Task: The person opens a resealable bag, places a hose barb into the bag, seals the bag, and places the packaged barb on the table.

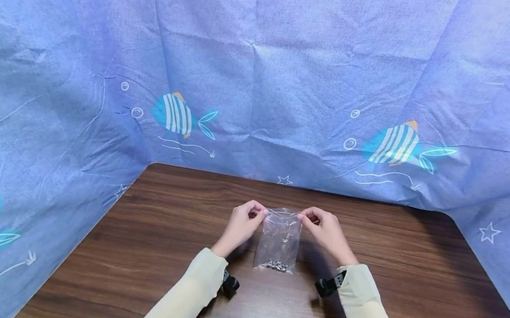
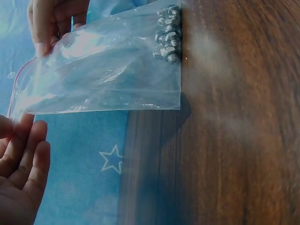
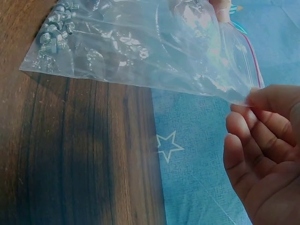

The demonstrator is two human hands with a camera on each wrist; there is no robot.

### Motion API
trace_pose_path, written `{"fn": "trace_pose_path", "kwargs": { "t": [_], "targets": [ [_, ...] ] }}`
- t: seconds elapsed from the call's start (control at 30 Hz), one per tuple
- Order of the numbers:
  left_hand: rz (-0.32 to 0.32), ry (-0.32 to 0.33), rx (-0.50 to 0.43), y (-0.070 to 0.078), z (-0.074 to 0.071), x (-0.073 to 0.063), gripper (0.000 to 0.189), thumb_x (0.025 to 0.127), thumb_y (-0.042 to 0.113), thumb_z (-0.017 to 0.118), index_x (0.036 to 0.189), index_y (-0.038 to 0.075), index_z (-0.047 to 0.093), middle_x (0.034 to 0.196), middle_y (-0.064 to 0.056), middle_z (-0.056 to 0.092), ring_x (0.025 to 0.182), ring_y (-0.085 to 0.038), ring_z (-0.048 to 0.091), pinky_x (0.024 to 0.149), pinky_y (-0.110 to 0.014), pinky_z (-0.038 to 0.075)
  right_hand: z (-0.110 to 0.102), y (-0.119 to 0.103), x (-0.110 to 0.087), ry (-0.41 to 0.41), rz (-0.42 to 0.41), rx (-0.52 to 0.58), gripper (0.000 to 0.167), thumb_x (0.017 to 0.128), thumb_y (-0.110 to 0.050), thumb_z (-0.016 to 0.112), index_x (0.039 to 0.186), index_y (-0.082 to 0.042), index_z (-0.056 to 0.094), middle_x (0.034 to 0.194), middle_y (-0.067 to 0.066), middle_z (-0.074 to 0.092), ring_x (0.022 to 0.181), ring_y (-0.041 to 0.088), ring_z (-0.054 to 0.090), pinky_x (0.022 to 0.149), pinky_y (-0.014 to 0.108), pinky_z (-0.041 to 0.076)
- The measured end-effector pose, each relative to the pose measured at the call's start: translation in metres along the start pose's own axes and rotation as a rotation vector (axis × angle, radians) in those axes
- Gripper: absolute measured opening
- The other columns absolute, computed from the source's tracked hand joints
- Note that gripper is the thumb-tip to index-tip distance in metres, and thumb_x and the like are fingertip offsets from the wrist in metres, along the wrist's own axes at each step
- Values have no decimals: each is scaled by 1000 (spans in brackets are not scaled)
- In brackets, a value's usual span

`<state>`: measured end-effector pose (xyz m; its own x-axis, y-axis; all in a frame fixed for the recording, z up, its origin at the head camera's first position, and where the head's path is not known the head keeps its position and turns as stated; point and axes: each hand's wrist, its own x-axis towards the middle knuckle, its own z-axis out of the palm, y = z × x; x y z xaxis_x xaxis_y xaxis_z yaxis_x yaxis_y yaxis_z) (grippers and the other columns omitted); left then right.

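Note:
A clear zip-lock bag (image 1: 279, 240) stands upright between the two hands, its bottom edge at the tabletop. Several small silvery metal pieces, which look like nuts or bolts (image 2: 169, 35), lie along the bottom of the bag. My left hand (image 1: 245, 222) pinches the bag's top left corner between thumb and forefinger. The top right corner is pinched the same way by my right hand (image 1: 326, 234). In the right wrist view, the other fingers (image 3: 253, 140) curl loosely beside the bag. A red line runs along the bag's mouth; whether the seal is closed I cannot tell.
The brown wood-grain table (image 1: 169, 223) extends around the bag on all sides. Behind it and at both sides hangs a blue fabric curtain (image 1: 293, 89) with fish and star prints. A black wrist camera (image 1: 230, 283) sits below the left sleeve, another (image 1: 327, 285) below the right.

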<state>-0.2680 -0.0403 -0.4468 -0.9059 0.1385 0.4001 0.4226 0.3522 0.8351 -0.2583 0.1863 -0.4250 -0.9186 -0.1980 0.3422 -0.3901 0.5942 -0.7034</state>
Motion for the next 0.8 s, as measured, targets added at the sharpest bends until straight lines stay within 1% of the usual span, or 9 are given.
{"fn": "trace_pose_path", "kwargs": {
  "t": [0.17,0.27,0.43,0.53,0.8],
  "targets": [
    [12,-16,-41,0,2,0,9,90,7,62,94,1,67,77,-12,69,67,-7,58,67,-23,49,-1,0,1,-15,16,20,11,90,-14,65,93,-5,71,83,7,71,68,5,55,64,21,46],
    [13,-30,-49,1,2,0,10,89,7,64,95,1,68,79,-12,69,67,-7,57,67,-23,49,-1,-1,1,-19,18,29,12,90,-17,67,93,-6,71,82,6,70,68,6,55,64,21,46],
    [-15,-50,-50,2,2,1,11,88,12,66,93,3,70,84,-11,70,68,-5,55,66,-19,47,0,-3,2,-29,25,41,14,88,-21,70,92,-8,73,78,3,68,66,6,54,62,21,45],
    [-25,-47,-50,2,2,2,13,89,14,67,92,3,70,85,-11,70,67,-3,54,65,-18,46,1,-2,3,-32,20,45,14,88,-21,69,92,-7,73,79,3,69,67,5,54,63,21,45],
    [-12,-10,-14,2,5,3,14,89,13,67,90,0,70,82,-13,69,64,-3,50,61,-17,43,4,-2,2,-18,15,53,13,89,-17,68,91,-5,71,83,6,70,69,7,56,65,22,46]
  ]
}}
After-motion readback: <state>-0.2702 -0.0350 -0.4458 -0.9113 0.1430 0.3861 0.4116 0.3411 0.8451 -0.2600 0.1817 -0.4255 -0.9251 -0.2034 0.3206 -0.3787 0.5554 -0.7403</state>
